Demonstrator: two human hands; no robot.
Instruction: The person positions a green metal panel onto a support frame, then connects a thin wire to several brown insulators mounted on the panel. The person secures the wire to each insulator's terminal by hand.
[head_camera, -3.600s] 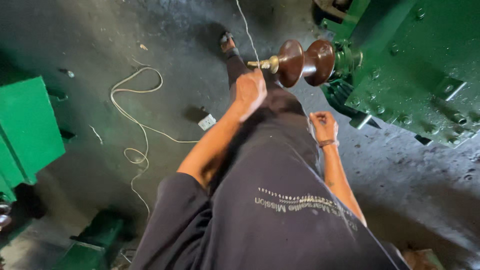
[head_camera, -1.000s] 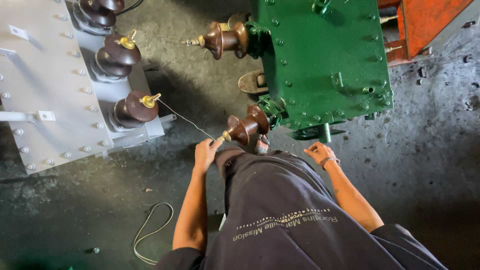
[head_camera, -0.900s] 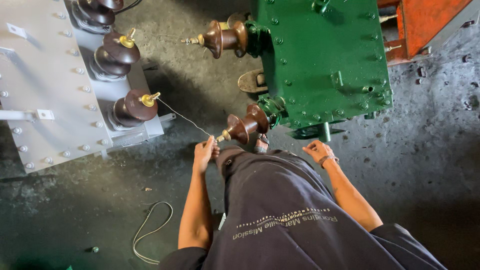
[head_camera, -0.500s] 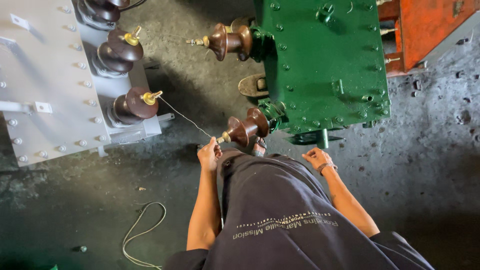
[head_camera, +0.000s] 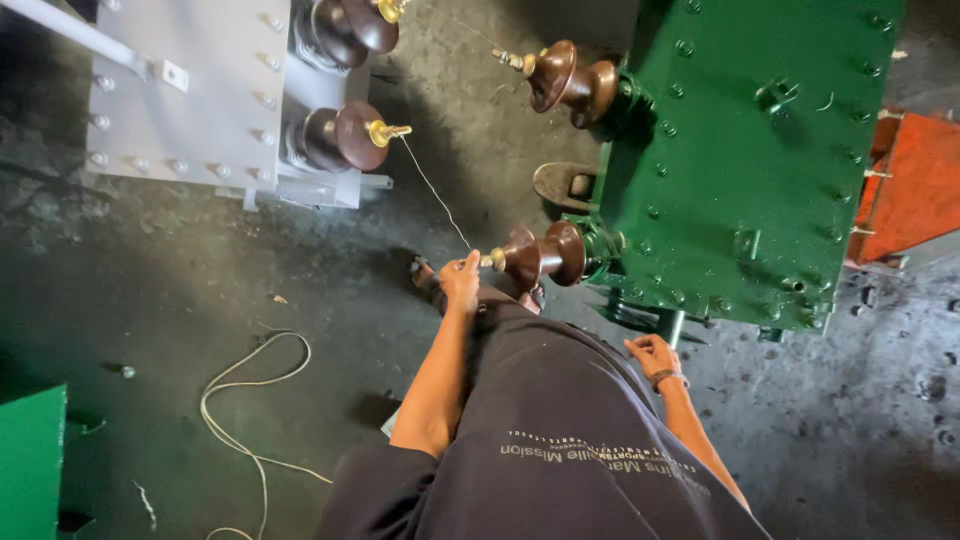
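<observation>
Left hand (head_camera: 462, 282) pinches the thin wire (head_camera: 432, 190) at the brown insulator's (head_camera: 540, 257) 9 o'clock tip, right hand (head_camera: 652, 356) hangs loosely curled, empty.

A small pale rectangular tag (head_camera: 174, 75) on the grey tank's (head_camera: 190, 100) bolted face, upper left.

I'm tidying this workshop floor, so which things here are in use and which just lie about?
In use: left hand at the brass terminal of the brown insulator; thin wire; green tank.
Lying about: white cable; orange box.
</observation>
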